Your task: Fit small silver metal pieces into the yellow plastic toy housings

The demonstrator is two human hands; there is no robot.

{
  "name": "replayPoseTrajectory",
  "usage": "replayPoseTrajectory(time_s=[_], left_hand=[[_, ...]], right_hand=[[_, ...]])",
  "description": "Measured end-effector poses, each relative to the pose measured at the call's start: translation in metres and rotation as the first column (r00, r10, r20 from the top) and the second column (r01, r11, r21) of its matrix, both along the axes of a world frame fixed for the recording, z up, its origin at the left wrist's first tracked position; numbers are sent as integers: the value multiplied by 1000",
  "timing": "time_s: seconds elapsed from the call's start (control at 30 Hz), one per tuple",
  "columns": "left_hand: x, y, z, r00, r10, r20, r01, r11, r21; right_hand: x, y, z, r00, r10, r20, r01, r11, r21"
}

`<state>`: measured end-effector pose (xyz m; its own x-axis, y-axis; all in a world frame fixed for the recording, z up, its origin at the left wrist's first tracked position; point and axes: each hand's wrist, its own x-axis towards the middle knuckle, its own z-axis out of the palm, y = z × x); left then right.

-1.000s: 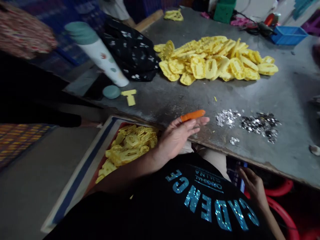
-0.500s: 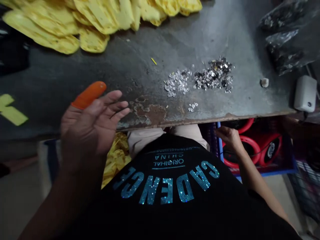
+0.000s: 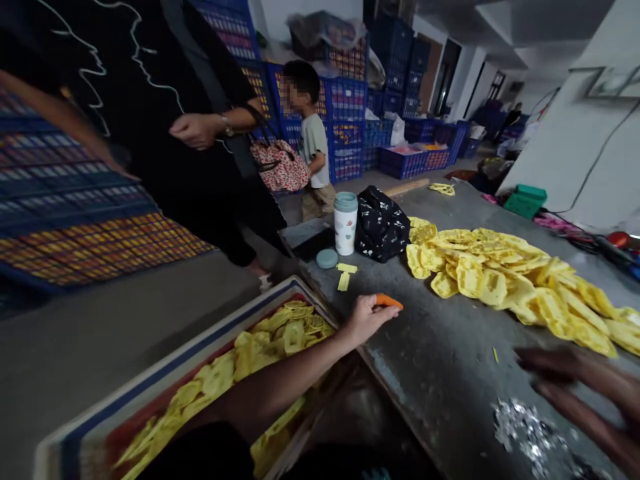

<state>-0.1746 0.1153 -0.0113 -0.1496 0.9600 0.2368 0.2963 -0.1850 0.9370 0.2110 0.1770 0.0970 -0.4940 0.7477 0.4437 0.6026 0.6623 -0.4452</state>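
My left hand [image 3: 367, 320] is over the near edge of the dark table [image 3: 425, 363], an orange finger cover [image 3: 388, 301] on one finger. Its fingers stretch forward and nothing shows in them. Blurred by motion, my right hand [image 3: 585, 390] hovers at the right with its fingers apart. Just beside it lies a heap of small shiny metal pieces [image 3: 530, 433]. Beyond both hands spreads a long pile of yellow moulded parts [image 3: 500, 273]. Two yellow strips [image 3: 345, 275] lie on the table past my left hand.
A cup [image 3: 345, 227], its lid [image 3: 327, 259] and a black patterned bag [image 3: 383, 223] stand at the table's far left corner. Under my left arm is a striped-rim bin [image 3: 145, 360] of yellow parts. Two people are across the aisle, before stacked blue crates [image 3: 347, 100].
The view has swung up and to the left. My right hand has come from beside the crate of red parts to above the table. My left hand still has its fingers stretched out.
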Motion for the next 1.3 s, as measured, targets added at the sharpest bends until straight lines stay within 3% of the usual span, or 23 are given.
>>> replayPoseTrajectory(time_s=[0.07, 0.13, 0.17, 0.27, 0.37, 0.43, 0.53, 0.67, 0.83, 0.93, 1.1, 1.2, 1.3], left_hand=[[-15, 1, 6, 996, 27, -90, -20, 997, 78], [-36, 12, 24, 977, 78, -198, -43, 984, 173], [-47, 23, 38, 960, 109, -258, -53, 975, 217], [-82, 71, 80, 876, 160, -455, -43, 965, 257], [-104, 115, 100, 760, 158, -631, -39, 979, 198], [-112, 127, 95, 682, 147, -716, -57, 987, 149], [-116, 117, 76, 587, 136, -798, -76, 991, 112], [-115, 94, 60, 512, 117, -851, -62, 993, 99], [-108, 90, 62, 485, 98, -869, -2, 994, 110], [-109, 107, 72, 484, 86, -871, 17, 994, 107], [-103, 139, 84, 456, 105, -884, -97, 993, 68], [-93, 138, 82, 397, 81, -914, -110, 993, 40], [-89, 126, 81, 338, 95, -936, -171, 985, 38]], right_hand=[[-81, 51, 42, 947, 277, 162, -280, 960, -5], [-166, 96, 64, 873, 330, 358, -355, 935, 4], [-205, 115, 68, 833, 293, 468, -349, 936, 36], [-301, 160, 61, 792, 259, 552, -350, 935, 63], [-347, 187, 42, 724, 289, 626, -407, 912, 51], [-351, 200, 30, 659, 338, 672, -467, 884, 14], [-328, 217, 18, 608, 363, 706, -508, 861, -5], [-284, 235, 5, 627, 320, 711, -456, 890, 2], [-263, 249, -11, 693, 278, 665, -350, 936, -26], [-273, 251, -12, 723, 254, 643, -301, 953, -38], [-313, 235, 7, 741, 192, 644, -254, 967, 5], [-347, 222, 16, 747, 234, 622, -327, 944, 37], [-370, 225, 11, 708, 313, 633, -380, 925, -32]])
